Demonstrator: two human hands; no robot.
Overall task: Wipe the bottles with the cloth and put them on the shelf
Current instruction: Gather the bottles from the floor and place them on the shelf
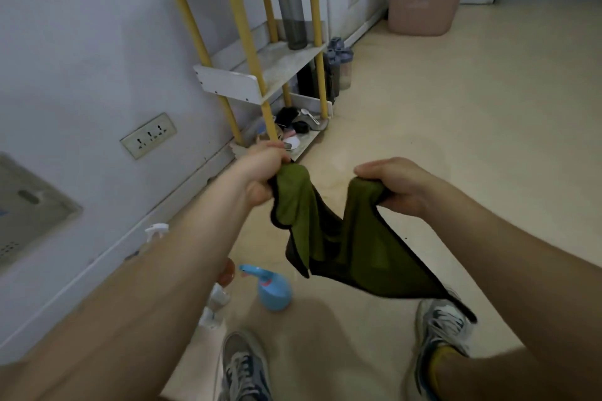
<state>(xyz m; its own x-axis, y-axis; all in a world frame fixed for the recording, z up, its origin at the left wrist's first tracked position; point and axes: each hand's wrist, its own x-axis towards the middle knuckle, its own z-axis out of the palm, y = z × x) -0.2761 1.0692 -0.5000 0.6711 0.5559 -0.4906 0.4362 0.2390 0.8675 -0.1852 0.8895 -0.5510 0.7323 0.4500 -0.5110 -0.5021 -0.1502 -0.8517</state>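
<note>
Green cloth between left hand and right hand.

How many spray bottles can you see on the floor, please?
2: a blue spray bottle on the floor near the feet, and a white-trigger bottle by the wall, largely hidden behind the left forearm; others may be hidden there.

The only marking I can read stands on the front of the pink bin at the far wall: two rows of pale Chinese characters. The lower row appears to read 烦恼. The upper row is too blurred for me to read.
</note>
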